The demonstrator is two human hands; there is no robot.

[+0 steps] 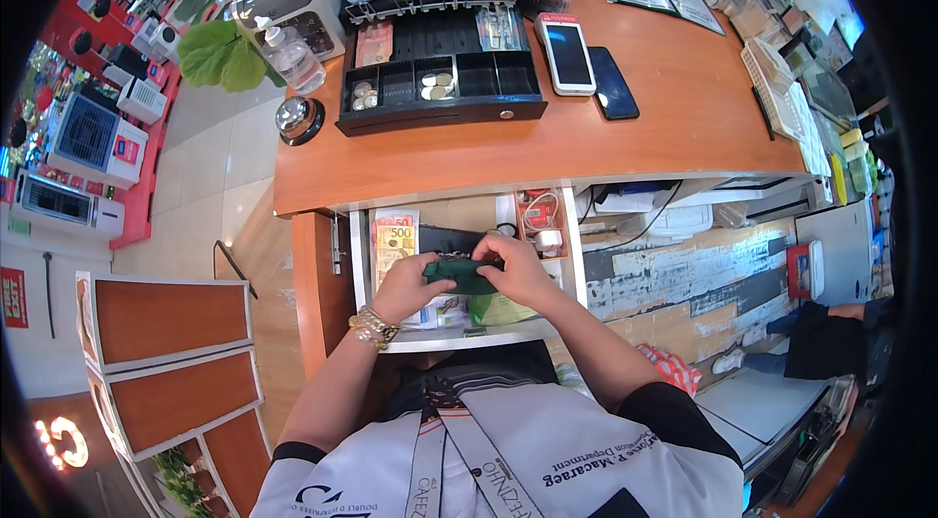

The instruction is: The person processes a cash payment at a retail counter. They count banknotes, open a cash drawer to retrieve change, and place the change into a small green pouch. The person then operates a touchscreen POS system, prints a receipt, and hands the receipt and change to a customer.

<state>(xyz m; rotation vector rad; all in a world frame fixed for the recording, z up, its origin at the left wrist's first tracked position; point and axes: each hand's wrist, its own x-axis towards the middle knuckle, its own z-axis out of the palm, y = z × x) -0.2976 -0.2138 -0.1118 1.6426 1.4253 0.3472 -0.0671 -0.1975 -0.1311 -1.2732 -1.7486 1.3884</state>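
Observation:
A small dark green pouch [462, 275] is held between both hands over an open white-edged desk drawer [579, 254]. My left hand [405, 288] grips its left end, thumb along the near side. With bent fingers, my right hand [516, 269] grips the pouch's upper right edge, where something metallic shows along the opening; the pouch's inside is hidden. Banknotes [396, 241] lie in the drawer's left part, just beyond my left hand. A green plastic packet [498, 310] rests below the pouch. An orange compartment [525, 214] at the back right holds a white cable and a charger.
An open cash drawer [440, 111] with coins and notes stands on the wooden counter [659, 129]. Beside it are a payment terminal [568, 55], a dark phone [614, 84], a service bell [298, 119] and a pump bottle [293, 60]. At far right, another person [821, 342] is partly visible.

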